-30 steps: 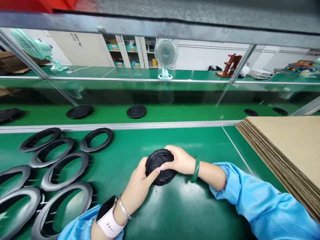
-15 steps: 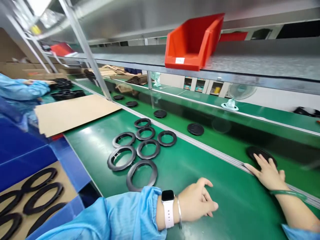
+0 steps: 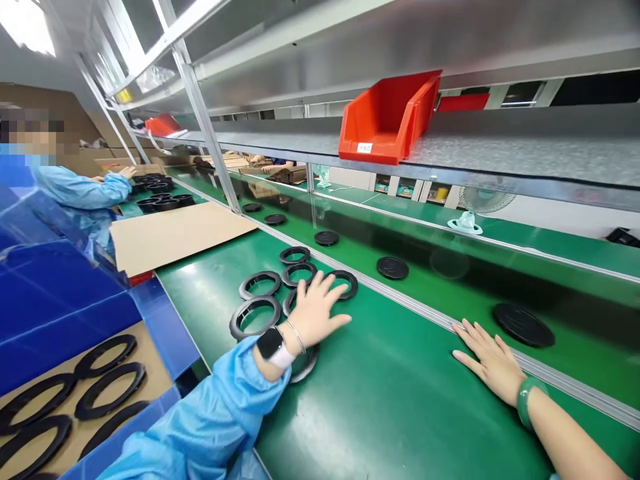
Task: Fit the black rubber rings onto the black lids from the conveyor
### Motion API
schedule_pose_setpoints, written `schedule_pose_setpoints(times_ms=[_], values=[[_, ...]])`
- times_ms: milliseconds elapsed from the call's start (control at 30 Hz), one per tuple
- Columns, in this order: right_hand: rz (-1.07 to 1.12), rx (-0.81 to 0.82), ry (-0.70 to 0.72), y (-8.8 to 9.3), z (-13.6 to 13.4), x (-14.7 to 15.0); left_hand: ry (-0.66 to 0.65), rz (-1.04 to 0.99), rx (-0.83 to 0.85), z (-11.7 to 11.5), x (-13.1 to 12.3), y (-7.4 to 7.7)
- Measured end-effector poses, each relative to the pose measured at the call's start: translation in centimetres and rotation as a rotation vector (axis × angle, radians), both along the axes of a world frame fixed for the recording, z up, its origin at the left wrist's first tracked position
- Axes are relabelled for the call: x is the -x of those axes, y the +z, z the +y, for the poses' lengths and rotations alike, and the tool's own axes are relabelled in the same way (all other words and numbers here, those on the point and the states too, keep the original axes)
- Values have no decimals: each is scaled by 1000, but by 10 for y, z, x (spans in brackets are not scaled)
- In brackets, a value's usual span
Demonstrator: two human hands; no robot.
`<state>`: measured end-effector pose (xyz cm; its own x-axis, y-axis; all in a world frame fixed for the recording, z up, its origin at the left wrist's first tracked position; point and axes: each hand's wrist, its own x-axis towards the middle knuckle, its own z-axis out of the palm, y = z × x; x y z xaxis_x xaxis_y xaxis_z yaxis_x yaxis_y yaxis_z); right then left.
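Over on the green conveyor belt (image 3: pixel 390 400), the left hand (image 3: pixel 315 312) lies on a cluster of black plastic rings (image 3: pixel 260 274), fingers spread wide, holding nothing! A white-strapped smartwatch (image 3: pixel 271 343) and a thin silver bangle (image 3: pixel 296 337) sit on that wrist. The landmark here is the long aluminium rail (image 3: pixel 425 309), and those rings lie just on the near side of it. The right hand (image 3: pixel 487 363) is flat on the belt, fingers splayed and empty, its fingertips right at the rail, with a green jade bangle (image 3: pixel 531 400) on the wrist. Just past the rail, near those fingertips, sits a round black plastic disc (image 3: pixel 523 325). Far above the rail, a red plastic bin (image 3: pixel 390 120) carries a small white label (image 3: pixel 365 148), its writing too small to read for sure. Left of the rail, a blue-sleeved co-worker's arm (image 3: pixel 83 190) reaches beyond a flat brown cardboard sheet (image 3: pixel 183 237).
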<state>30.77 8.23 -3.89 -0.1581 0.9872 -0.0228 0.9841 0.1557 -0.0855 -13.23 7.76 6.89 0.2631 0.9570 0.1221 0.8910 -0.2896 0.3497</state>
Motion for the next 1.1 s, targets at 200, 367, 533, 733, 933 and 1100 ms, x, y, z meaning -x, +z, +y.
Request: schedule_pose_setpoints(times_ms=[200,367,533,733,933,1100], values=[[61,-52,15,-9,2,-4,88,139,170,31,43,-26],[88,-85,31,-19,7,-11,-36,128,186,11,13,-27],[96,-102,50,-25,10,-15,-236,61,187,-26,-32,-28],[94,-98,33,-17,8,-10,-574,-137,262,-56,-70,-15],[82,-76,19,-10,8,-6,-42,49,17,33,-23,26],[84,-74,13,-9,9,-2,355,208,166,99,39,20]])
